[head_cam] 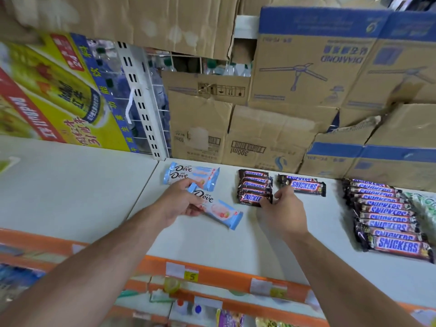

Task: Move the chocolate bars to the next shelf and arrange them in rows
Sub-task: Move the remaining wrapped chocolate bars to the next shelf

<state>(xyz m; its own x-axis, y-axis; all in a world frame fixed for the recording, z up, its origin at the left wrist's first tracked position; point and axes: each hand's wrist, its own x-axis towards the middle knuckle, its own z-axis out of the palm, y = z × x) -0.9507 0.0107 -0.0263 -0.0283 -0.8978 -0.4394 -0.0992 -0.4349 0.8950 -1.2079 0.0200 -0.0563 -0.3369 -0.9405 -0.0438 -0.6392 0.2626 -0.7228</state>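
Observation:
My left hand (179, 204) grips a light-blue Dove bar (218, 210) by its left end, just above the white shelf (212, 241). Two more Dove bars (191, 174) lie stacked behind it near the back of the shelf. My right hand (284, 212) pinches the front small Snickers bar (253, 198) of a short row of several small Snickers bars (254, 184). To the right of that row lie two longer Snickers bars (303, 184). A long row of several large Snickers bars (387, 218) runs along the right side.
Cardboard boxes (271, 138) line the back of the shelf. A white slotted upright (141, 100) divides it from the neighbouring white shelf (66, 185) on the left, which has a yellow carton (59, 90) behind. An orange price rail (212, 274) edges the front. A green packet (424, 204) lies far right.

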